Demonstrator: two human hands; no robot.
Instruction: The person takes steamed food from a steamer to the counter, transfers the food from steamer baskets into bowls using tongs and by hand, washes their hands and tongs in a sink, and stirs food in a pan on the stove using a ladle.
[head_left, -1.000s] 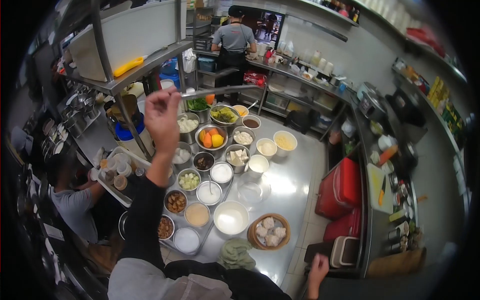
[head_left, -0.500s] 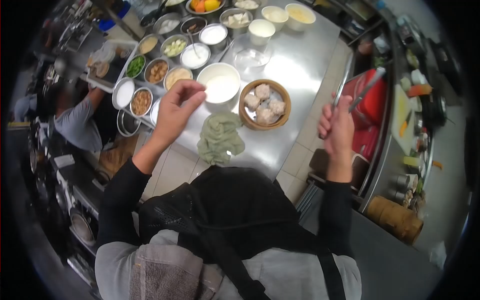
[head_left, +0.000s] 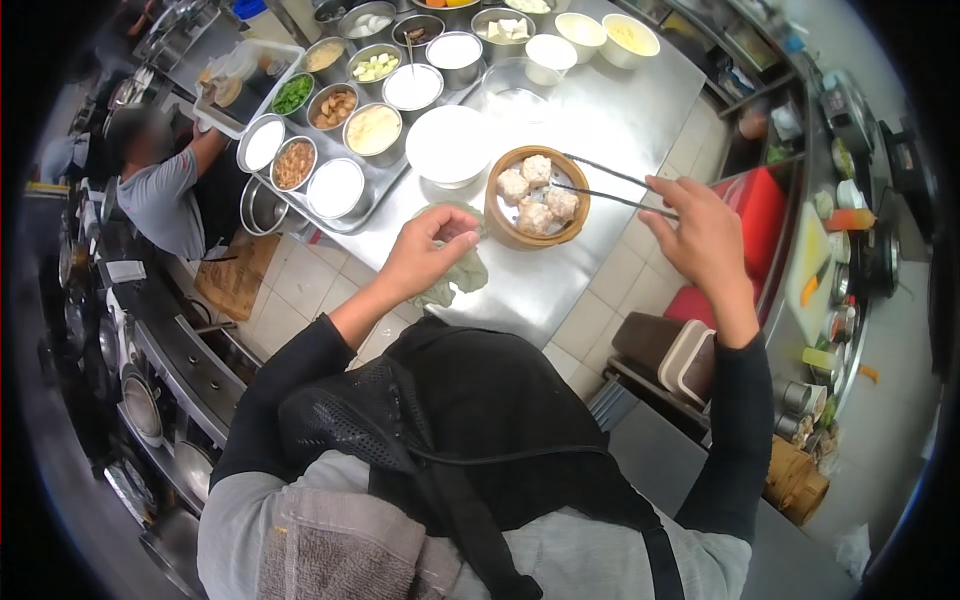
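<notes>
My right hand (head_left: 702, 228) holds a pair of dark tongs (head_left: 618, 198), whose two arms reach left to a round bamboo steamer (head_left: 494, 222). Several pale dumplings (head_left: 535, 216) sit in the steamer, and the lower arm's tip is beside the upper ones. My left hand (head_left: 430, 250) hovers over a crumpled green cloth (head_left: 460, 280), fingers curled and apart, holding nothing I can see. A large white bowl (head_left: 448, 145) stands on the steel table left of the steamer.
Metal bowls of ingredients, such as chopped greens (head_left: 293, 94) and white cubes (head_left: 502, 30), stand on and behind a tray (head_left: 385, 200). A co-worker (head_left: 165, 205) is at the far left. Red containers (head_left: 750, 215) and a brown bin (head_left: 645, 350) stand at the right.
The tongs have swung from upright at the right to the steamer, their arms now spread. My left hand has moved right and down, from near the white bowl to the cloth.
</notes>
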